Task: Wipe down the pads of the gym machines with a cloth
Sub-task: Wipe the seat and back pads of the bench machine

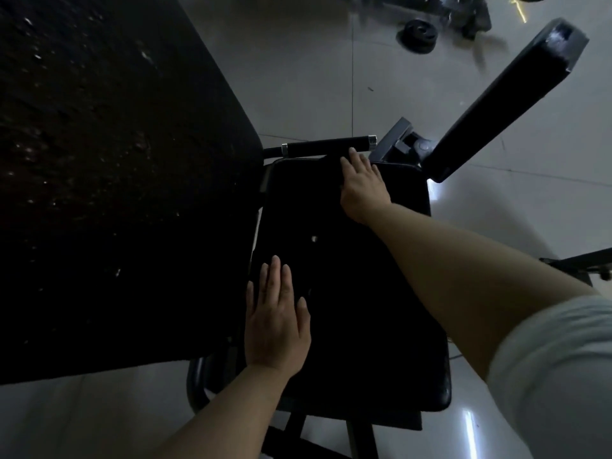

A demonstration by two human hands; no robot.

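Your right hand (362, 182) lies flat, fingers straight, pressing what looks like a dark cloth (332, 159) against the far edge of the seat pad (357, 309); the cloth is nearly the pad's colour, so you can barely make out its outline. Your left hand (276, 321) rests open and flat on the near left part of the same pad, holding nothing, likely steadying you. Judging by this, you are mid-wipe on the seat. Next, draw the cloth back toward your left hand, keeping your palm flat. Beyond your right fingertips runs a handle bar (326, 145); to their right an arm pad (503, 94) angles up. Left of both hands stands the large back pad (99, 160).
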